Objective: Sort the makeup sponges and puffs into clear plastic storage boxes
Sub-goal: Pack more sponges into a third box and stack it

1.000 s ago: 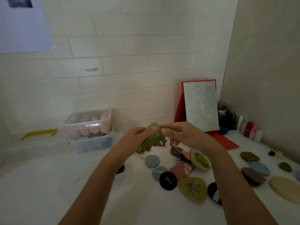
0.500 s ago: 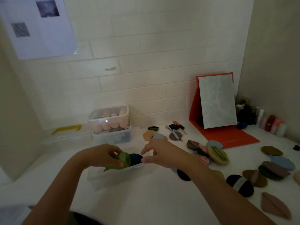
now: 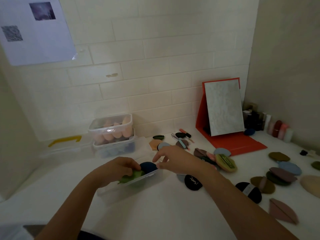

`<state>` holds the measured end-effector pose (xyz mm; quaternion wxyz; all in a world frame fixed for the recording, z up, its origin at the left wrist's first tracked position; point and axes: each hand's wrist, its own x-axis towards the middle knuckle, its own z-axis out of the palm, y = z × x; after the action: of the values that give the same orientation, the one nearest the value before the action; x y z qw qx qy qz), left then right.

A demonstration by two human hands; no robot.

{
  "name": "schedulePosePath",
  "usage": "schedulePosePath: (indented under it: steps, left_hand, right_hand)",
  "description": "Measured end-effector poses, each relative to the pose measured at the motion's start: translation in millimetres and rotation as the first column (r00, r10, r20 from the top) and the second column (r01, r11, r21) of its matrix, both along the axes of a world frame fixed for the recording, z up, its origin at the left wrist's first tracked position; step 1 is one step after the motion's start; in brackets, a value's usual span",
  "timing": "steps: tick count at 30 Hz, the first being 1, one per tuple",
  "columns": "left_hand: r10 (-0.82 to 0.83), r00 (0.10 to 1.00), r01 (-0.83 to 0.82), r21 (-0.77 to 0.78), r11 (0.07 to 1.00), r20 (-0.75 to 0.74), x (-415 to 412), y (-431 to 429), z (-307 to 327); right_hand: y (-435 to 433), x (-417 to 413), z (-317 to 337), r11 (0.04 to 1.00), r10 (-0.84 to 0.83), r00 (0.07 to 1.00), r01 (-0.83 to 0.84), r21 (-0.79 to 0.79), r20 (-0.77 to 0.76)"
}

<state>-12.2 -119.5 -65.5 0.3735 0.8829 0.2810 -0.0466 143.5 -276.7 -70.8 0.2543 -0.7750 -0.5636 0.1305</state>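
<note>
**Green sponge going into the open clear box**

Sponges in peach tones fill the lidded clear box (image 3: 110, 129) at the back left, stacked on a second clear box (image 3: 119, 148) holding blue pieces; a yellow-handled lid (image 3: 65, 141) lies just left of them against the tiled wall.

Your left hand (image 3: 117, 170) is closed around the green sponge (image 3: 133, 176), fingers curled over its top, holding it inside the open clear box (image 3: 128, 187) that sits on the white counter (image 3: 155, 213) in front of you. A dark blue puff (image 3: 148, 167) already lies in that box, touching the green one on its right.

Your right hand (image 3: 178, 160) hovers over the box's right end, fingers loosely spread and gripping nothing.

Just right of the box lies a black puff (image 3: 193, 182) with a white logo. Beyond it a loose spread of puffs covers the counter: a yellow-green one (image 3: 226, 162) with a label, a black one with a pale band (image 3: 249, 192), olive, blue and mauve ones stacked near the right edge, and a folded pink one (image 3: 283, 213) nearest you. A red folding mirror stand (image 3: 228, 118) stands at the back right, with small bottles (image 3: 275, 127) beside it in the corner.
</note>
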Motion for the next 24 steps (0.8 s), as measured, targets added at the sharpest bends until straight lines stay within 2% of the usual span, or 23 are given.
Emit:
schedulePosePath:
  steps: [3,6,8,11,16,19,24]
  left_hand:
    - [0.133,0.989,-0.136,0.05,0.989,0.058,13.1,-9.5,-4.9]
    - [0.151,0.989,-0.145,0.319,0.937,0.005,22.1,-17.4,-10.0]
    - [0.13,0.991,-0.11,0.403,0.909,-0.024,25.4,-24.8,-13.8]
    - [0.137,0.991,-0.126,0.426,0.896,0.004,27.8,-34.0,-17.6]
    - [0.081,0.984,-0.139,0.39,0.91,0.162,26.4,-47.4,-25.5]
    - [0.034,0.971,-0.122,0.368,0.922,0.238,27.1,-61.2,-25.2]
    - [-0.044,0.968,-0.078,0.465,0.882,0.245,32.9,-78.1,-21.7]
  right_hand:
    - [-2.4,2.6,1.6,1.0,-0.011,1.0,0.011,0.005,-0.013]
    - [-7.8,4.7,5.5,1.0,-0.004,0.999,0.003,-0.005,-0.05]
    - [-10.2,7.1,7.3,1.0,0.001,0.997,-0.002,-0.012,-0.078]
    - [-11.8,10.3,9.8,1.0,-0.009,0.996,0.007,-0.029,-0.087]
    - [-27.0,19.4,22.4,0.998,-0.001,0.997,-0.004,-0.062,-0.079]
    - [-49.5,28.6,27.6,0.998,-0.067,0.992,0.065,-0.025,-0.11]
    - [-102.5,52.7,29.0,0.978,-0.2,0.958,0.206,0.009,-0.204]
